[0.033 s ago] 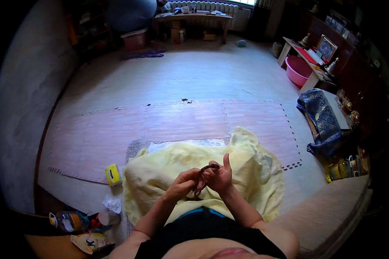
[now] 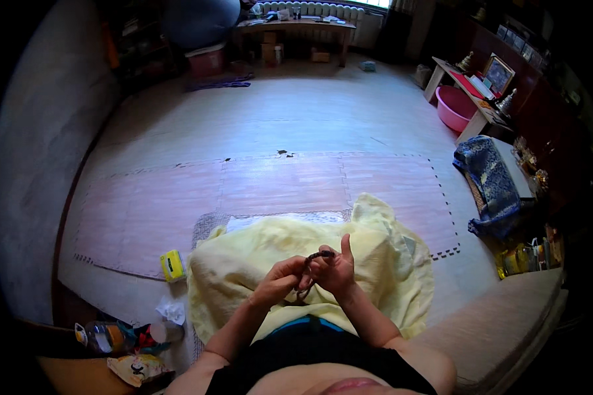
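Over my lap lies a pale yellow blanket (image 2: 234, 263). Above it I hold a string of dark brown beads (image 2: 317, 255) between both hands. My left hand (image 2: 282, 280) is closed, its fingertips pinching the strand. In my right hand (image 2: 336, 270) the strand runs over the curled fingers, while the thumb points up, away from them. Part of the string hangs below my hands, and some of it is hidden behind the fingers.
Left of the blanket are a yellow packet (image 2: 173, 266), crumpled white tissue (image 2: 171, 309) and a plastic bottle (image 2: 102, 337). A padded armrest (image 2: 487, 329) stands at my right. Farther off are a blue patterned cloth (image 2: 486, 174), a pink basin (image 2: 454, 109) and a table (image 2: 296, 25).
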Action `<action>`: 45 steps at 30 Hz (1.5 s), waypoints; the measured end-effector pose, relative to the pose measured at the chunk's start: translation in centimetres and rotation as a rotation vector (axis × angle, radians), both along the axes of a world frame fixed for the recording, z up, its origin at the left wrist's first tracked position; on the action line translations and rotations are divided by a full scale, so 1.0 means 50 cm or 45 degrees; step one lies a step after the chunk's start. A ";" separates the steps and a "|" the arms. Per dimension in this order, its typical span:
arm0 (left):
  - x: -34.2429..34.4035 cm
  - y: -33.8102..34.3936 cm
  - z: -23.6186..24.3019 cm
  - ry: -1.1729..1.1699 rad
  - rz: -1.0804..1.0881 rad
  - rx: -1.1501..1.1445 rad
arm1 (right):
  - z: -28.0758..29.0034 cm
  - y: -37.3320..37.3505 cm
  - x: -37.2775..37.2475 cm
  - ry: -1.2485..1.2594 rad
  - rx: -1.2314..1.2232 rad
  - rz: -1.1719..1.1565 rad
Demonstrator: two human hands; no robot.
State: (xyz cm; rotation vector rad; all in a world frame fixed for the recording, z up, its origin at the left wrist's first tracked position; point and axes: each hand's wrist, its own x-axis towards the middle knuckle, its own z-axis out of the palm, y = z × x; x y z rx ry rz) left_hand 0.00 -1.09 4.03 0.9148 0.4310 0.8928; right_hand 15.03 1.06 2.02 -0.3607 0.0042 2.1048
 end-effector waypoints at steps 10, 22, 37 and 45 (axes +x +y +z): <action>-0.034 0.011 -0.018 -0.137 0.132 -0.136 | -0.036 0.002 -0.006 -0.021 0.423 0.080; -0.042 0.023 -0.054 -0.072 0.396 -0.037 | -0.038 0.004 -0.003 -0.558 0.776 0.329; -0.034 0.018 -0.081 0.021 0.339 -0.195 | -0.083 0.011 -0.018 -0.483 0.789 0.311; -0.017 0.016 -0.068 0.138 0.317 0.078 | -0.066 0.002 -0.015 -0.185 0.347 0.268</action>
